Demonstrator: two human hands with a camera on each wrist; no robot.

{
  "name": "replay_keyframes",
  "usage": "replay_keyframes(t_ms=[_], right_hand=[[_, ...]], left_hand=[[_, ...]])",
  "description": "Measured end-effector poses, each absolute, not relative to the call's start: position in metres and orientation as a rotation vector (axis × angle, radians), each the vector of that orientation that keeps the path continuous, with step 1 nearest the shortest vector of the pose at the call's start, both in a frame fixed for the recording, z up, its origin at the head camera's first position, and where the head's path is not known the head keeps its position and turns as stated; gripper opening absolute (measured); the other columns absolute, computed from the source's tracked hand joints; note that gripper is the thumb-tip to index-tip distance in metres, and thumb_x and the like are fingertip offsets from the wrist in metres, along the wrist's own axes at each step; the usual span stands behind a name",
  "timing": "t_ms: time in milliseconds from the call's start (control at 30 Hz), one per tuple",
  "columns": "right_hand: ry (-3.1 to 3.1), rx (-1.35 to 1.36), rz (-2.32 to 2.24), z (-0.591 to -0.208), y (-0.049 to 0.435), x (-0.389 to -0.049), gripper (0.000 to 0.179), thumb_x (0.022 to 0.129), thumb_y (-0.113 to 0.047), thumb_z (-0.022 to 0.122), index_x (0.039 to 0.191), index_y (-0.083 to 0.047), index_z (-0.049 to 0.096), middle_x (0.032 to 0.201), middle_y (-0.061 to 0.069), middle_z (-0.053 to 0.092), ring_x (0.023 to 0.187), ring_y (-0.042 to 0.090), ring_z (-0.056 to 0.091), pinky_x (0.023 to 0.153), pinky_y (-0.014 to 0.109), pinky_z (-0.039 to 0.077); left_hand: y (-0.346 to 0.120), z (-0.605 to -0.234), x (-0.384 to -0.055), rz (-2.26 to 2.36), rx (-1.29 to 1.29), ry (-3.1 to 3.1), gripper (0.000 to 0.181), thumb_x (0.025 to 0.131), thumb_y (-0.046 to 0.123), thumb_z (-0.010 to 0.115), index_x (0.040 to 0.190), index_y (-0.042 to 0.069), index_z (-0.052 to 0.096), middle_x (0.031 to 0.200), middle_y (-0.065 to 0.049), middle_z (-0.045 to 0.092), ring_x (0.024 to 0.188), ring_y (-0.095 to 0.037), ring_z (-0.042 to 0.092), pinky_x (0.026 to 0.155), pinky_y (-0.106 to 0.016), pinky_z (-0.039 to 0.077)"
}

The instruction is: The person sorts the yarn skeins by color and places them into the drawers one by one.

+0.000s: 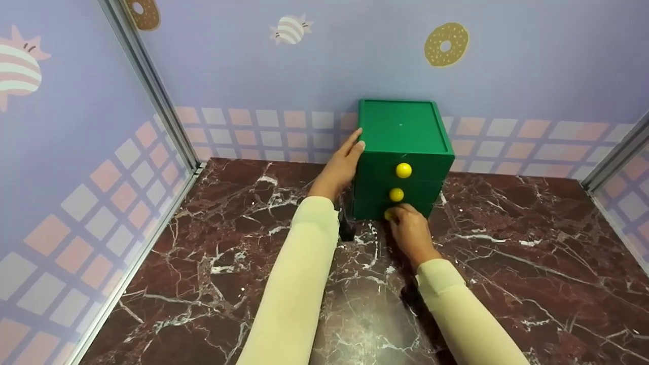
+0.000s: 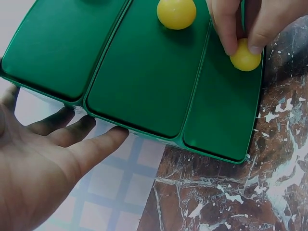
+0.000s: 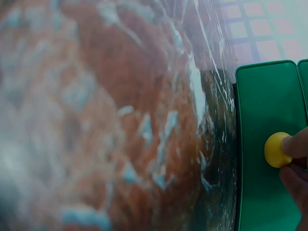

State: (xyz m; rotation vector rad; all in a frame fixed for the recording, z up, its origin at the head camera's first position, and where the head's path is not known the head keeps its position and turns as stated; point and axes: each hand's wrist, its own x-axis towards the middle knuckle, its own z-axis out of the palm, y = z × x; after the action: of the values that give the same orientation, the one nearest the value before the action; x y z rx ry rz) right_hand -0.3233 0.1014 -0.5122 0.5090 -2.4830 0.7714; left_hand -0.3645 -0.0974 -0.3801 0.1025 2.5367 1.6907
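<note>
A green box with three stacked drawers (image 1: pixel 405 126) stands against the back wall, each drawer front bearing a round yellow knob. My right hand (image 1: pixel 409 230) pinches the bottom knob (image 2: pixel 245 58) between thumb and fingers; in the right wrist view that same knob (image 3: pixel 276 150) shows beside the fingertips. The bottom drawer front (image 2: pixel 221 101) sits level with the ones above it. My left hand (image 1: pixel 340 166) rests against the box's left side, its fingers spread and fairly straight along that side in the left wrist view. Above are the middle knob (image 1: pixel 396 194) and top knob (image 1: pixel 403 170).
The box stands on a dark red marbled tabletop (image 1: pixel 243 253) with white veins. Behind it rises a lilac wall (image 1: pixel 355 50) with doughnut and sweet pictures and a checkered band. A second panel (image 1: pixel 66 126) with a metal edge strip borders the table on the left.
</note>
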Motion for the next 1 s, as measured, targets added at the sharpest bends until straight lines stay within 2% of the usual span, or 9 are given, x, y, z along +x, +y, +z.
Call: replay_keyframes(t_ms=[200,367,533,633,733,833,900,1000], right_hand=[[-2.484,0.507,0.762,-0.511,0.105,-0.323,0.007,0.085,-0.002,0.068,0.09,-0.005,0.073,0.098,0.011,0.067,0.091,0.029,0.066,0.084,0.043,0.054],[-2.522,0.527,0.764,-0.509,0.107,-0.321,0.011,0.085,-0.002,0.067,0.094,-0.005,0.073,0.101,0.01,0.068,0.095,0.029,0.066,0.087,0.043,0.054],[-2.562,0.54,0.782,-0.503,0.111,-0.318,0.015,0.088,-0.008,0.068,0.102,-0.006,0.072,0.106,0.01,0.068,0.1,0.029,0.066,0.09,0.045,0.053],[-2.556,0.525,0.793,-0.498,0.115,-0.318,0.018,0.09,-0.012,0.068,0.106,-0.005,0.072,0.109,0.011,0.068,0.101,0.029,0.066,0.09,0.046,0.052],[-2.546,0.506,0.786,-0.495,0.12,-0.317,0.021,0.091,-0.016,0.068,0.109,-0.006,0.071,0.111,0.011,0.067,0.101,0.03,0.066,0.091,0.046,0.052],[-2.537,0.497,0.769,-0.495,0.127,-0.316,0.023,0.091,-0.018,0.067,0.11,-0.006,0.071,0.111,0.012,0.068,0.101,0.031,0.066,0.09,0.047,0.052],[-2.53,0.485,0.75,-0.495,0.132,-0.316,0.024,0.092,-0.019,0.067,0.11,-0.005,0.071,0.111,0.013,0.068,0.095,0.03,0.066,0.086,0.047,0.053],[-2.517,0.456,0.728,-0.493,0.143,-0.318,0.026,0.092,-0.021,0.066,0.111,-0.003,0.07,0.111,0.015,0.068,0.093,0.031,0.066,0.085,0.048,0.053]], left_hand=[[-0.094,-0.38,-0.367,1.713,0.13,2.532,0.052,0.1,0.06,0.031,0.15,0.053,0.019,0.162,0.004,0.021,0.148,-0.032,0.022,0.118,-0.056,0.021],[-0.095,-0.381,-0.368,1.748,0.136,2.489,0.052,0.099,0.061,0.033,0.149,0.054,0.02,0.162,0.005,0.021,0.149,-0.031,0.02,0.117,-0.057,0.022],[-0.101,-0.382,-0.367,1.786,0.159,2.443,0.054,0.098,0.061,0.035,0.15,0.053,0.019,0.163,0.005,0.019,0.149,-0.031,0.021,0.116,-0.056,0.026],[-0.108,-0.386,-0.367,1.76,0.203,2.46,0.058,0.098,0.062,0.035,0.152,0.05,0.016,0.163,0.004,0.016,0.149,-0.03,0.021,0.117,-0.055,0.025],[-0.116,-0.392,-0.364,1.688,0.231,2.51,0.062,0.095,0.066,0.035,0.151,0.053,0.011,0.164,0.001,0.016,0.149,-0.029,0.022,0.118,-0.055,0.023],[-0.125,-0.401,-0.358,1.561,0.241,2.607,0.062,0.093,0.071,0.034,0.148,0.058,0.009,0.162,0.0,0.021,0.147,-0.029,0.027,0.116,-0.057,0.025],[-0.131,-0.408,-0.355,1.444,0.249,2.697,0.062,0.093,0.072,0.032,0.147,0.059,0.007,0.161,-0.001,0.024,0.146,-0.03,0.03,0.115,-0.059,0.026],[-0.138,-0.416,-0.35,1.271,0.262,2.837,0.061,0.095,0.07,0.029,0.15,0.054,0.008,0.162,-0.004,0.023,0.145,-0.035,0.03,0.114,-0.06,0.027]])
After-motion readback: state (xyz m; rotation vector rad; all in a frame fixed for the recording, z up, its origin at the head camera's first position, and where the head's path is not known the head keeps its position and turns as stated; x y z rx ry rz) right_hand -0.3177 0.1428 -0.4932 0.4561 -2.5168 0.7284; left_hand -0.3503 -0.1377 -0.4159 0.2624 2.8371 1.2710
